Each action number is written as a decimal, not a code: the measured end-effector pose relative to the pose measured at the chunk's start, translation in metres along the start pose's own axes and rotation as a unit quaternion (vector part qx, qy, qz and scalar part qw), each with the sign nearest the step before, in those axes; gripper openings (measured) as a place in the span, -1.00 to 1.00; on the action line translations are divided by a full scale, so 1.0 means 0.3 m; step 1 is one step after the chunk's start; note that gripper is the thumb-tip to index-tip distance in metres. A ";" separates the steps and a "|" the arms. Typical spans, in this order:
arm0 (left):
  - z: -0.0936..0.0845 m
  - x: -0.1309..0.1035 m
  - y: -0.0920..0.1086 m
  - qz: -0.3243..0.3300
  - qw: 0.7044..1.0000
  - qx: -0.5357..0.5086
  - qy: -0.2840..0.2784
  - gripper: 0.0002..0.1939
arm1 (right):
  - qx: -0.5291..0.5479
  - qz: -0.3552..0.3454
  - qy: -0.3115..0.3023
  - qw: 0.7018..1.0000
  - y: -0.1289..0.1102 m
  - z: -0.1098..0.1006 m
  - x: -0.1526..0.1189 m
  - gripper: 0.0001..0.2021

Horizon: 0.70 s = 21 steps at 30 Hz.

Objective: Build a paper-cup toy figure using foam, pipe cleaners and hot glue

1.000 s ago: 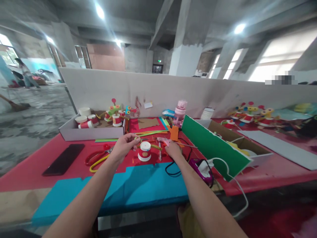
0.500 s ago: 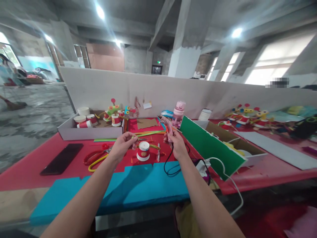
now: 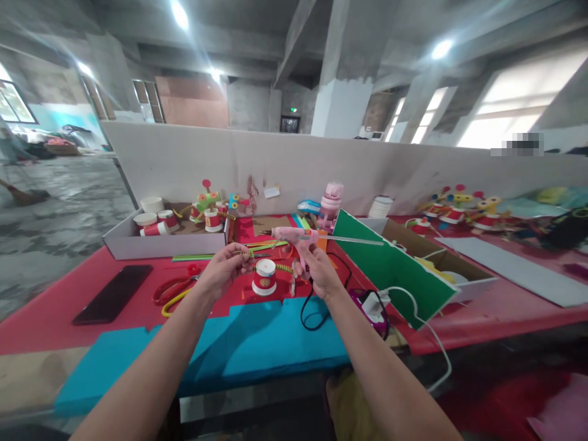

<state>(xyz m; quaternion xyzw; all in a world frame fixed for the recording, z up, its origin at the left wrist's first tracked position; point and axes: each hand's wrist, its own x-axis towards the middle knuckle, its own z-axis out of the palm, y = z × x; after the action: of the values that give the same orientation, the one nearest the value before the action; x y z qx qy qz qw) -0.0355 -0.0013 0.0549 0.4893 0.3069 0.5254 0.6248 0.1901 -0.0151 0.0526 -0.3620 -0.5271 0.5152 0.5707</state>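
My right hand (image 3: 319,269) is wrapped round the handle of a pink hot glue gun (image 3: 290,234). Its nozzle points left, and a long clear glue stick (image 3: 356,240) sticks out of the back. With fingertips pinched together, my left hand (image 3: 225,269) holds a small yellow-green folded paper strip (image 3: 245,253), partly hidden by the fingers. Between both hands an upside-down red and white paper cup (image 3: 264,283) stands on the red table cover. A yellow-green folded paper arm (image 3: 283,268) reaches out from the cup's right side.
Scissors with red and yellow handles (image 3: 172,297) and a black phone (image 3: 113,294) lie on the left. A white box (image 3: 160,247) of cups stands behind them. On the right are a green board (image 3: 395,269), a plugged power strip (image 3: 374,309) and a trailing white cable (image 3: 441,349).
The glue gun has turned from angled away to nearly level, its nozzle now pointing left towards my left hand. My left hand stays near the cup, still pinching the strip.
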 end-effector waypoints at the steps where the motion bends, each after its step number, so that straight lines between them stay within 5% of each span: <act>1: 0.001 -0.001 0.000 -0.002 1.000 -0.001 -0.003 -0.72 | -0.017 -0.012 0.002 1.000 -0.003 0.001 -0.002 -0.53; 14: -0.029 0.006 -0.008 -0.024 0.987 -0.156 -0.029 -0.83 | -0.163 -0.036 -0.037 0.985 0.012 0.025 -0.023 -0.53; 21: -0.041 0.014 -0.014 -0.039 0.987 -0.154 -0.010 -0.84 | -0.225 -0.068 -0.038 0.971 0.014 0.030 -0.028 -0.52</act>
<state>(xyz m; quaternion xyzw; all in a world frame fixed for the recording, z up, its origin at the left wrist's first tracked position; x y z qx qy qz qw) -0.0438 0.0064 0.0474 0.3798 0.2346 0.5372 0.7157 0.1811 -0.0235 0.0484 -0.4245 -0.6742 0.3573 0.4875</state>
